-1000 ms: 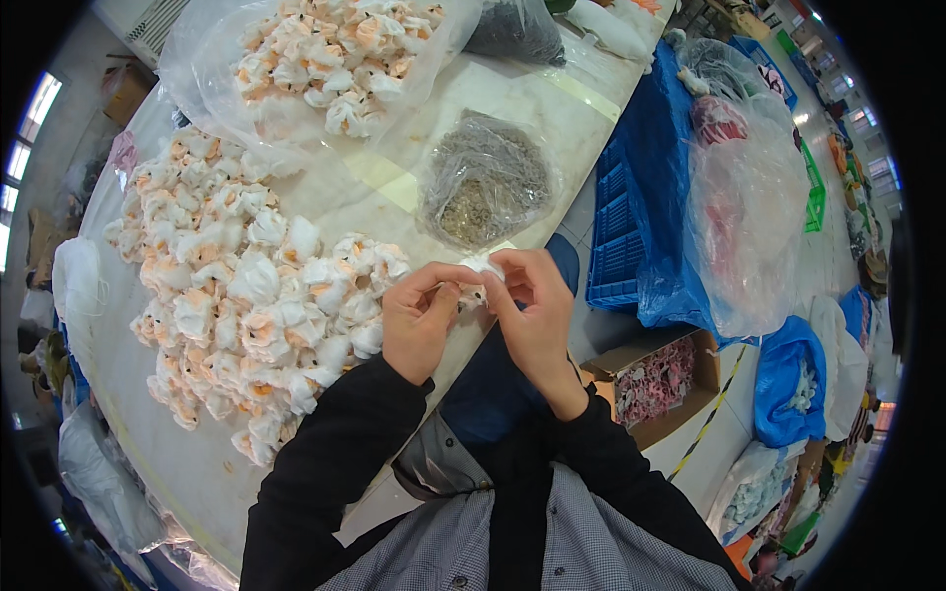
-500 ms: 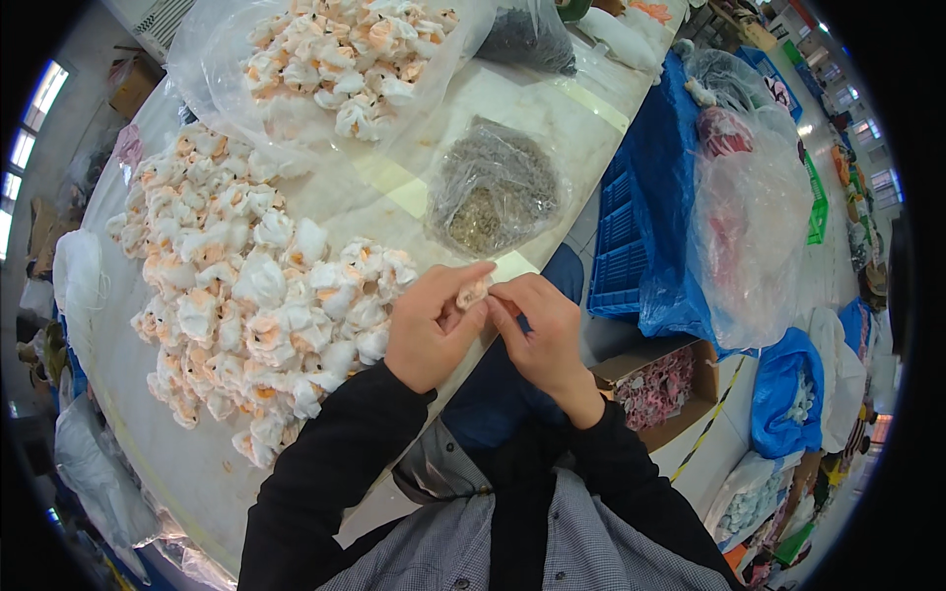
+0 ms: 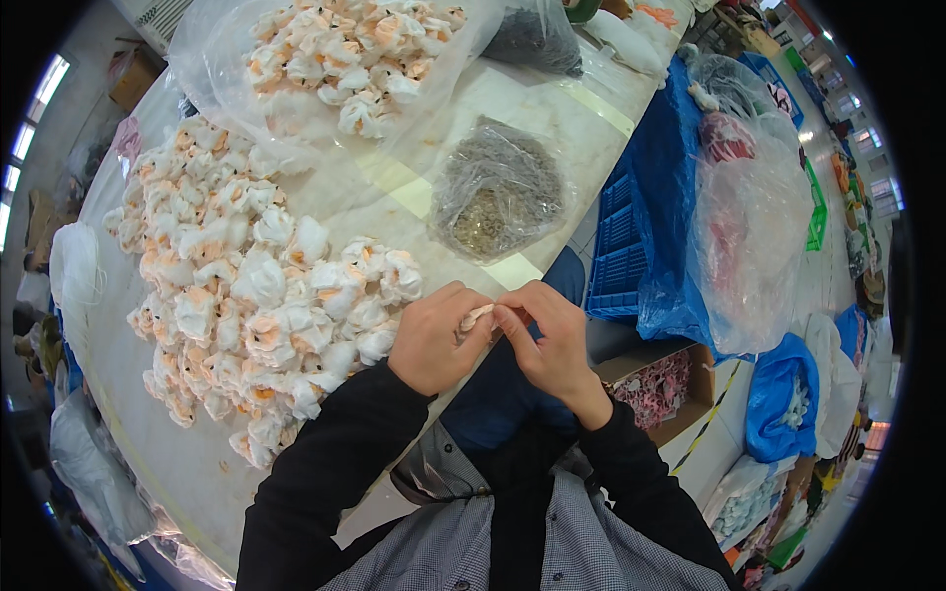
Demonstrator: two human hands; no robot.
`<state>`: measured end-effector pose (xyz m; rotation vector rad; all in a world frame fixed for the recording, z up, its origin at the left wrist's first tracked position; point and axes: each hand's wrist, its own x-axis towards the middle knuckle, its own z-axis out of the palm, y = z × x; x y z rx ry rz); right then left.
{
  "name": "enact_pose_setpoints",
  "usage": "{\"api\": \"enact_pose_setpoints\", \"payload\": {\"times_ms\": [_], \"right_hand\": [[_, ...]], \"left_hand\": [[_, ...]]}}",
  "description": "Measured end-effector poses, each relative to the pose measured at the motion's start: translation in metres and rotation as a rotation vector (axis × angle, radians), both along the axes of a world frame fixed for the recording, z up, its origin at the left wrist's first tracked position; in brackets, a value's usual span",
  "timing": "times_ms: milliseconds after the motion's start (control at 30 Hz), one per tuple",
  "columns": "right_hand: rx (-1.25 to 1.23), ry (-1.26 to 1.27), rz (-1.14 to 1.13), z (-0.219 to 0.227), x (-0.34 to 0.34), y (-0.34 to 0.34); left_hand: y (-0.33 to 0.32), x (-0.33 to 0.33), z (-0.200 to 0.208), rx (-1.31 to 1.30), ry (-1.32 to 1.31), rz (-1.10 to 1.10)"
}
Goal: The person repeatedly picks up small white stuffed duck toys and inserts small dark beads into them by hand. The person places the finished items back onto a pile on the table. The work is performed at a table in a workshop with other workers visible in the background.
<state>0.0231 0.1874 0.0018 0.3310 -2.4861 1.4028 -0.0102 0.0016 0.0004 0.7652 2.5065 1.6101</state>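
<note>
My left hand [image 3: 434,340] is closed round a small peach-coloured fabric piece [image 3: 477,316] at the table's near edge. From the other side my right hand [image 3: 552,345] pinches the end of the same piece between thumb and forefinger, the two hands almost touching. Much of the piece is hidden by my fingers. Just left of my left hand spreads a heap of white and peach fluffy fabric pieces [image 3: 261,281]. Beyond my hands sits a clear plastic bag [image 3: 501,187] of small grey-green bits.
A large clear bag [image 3: 212,74] with more fluffy pieces lies at the far left of the table [image 3: 394,222]. Along the right side stand a blue crate [image 3: 617,246] under blue plastic and a cardboard box [image 3: 700,384] of pink scraps. A dark-filled bag [image 3: 537,44] lies at the back.
My hands have moved slightly downward and closed further round the small piece, so less of it shows. The heap and the bags have stayed in place.
</note>
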Motion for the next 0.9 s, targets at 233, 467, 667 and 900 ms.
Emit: {"api": "enact_pose_setpoints", "payload": {"times_ms": [233,467,667,900], "right_hand": [[-0.045,-0.059,0.002,0.003,-0.002,-0.001],[0.168,0.16,-0.011,0.008,-0.022,0.001],[0.437,0.333,-0.016,-0.005,-0.088,-0.008],[0.562,0.327,-0.004,-0.019,-0.108,-0.014]], "left_hand": [[-0.001,0.0,-0.003,0.005,0.016,0.003],[0.0,0.003,-0.01,0.075,0.032,0.179],[0.001,0.0,-0.011,0.161,-0.016,0.261],[0.0,0.001,-0.01,0.132,-0.049,0.258]]}}
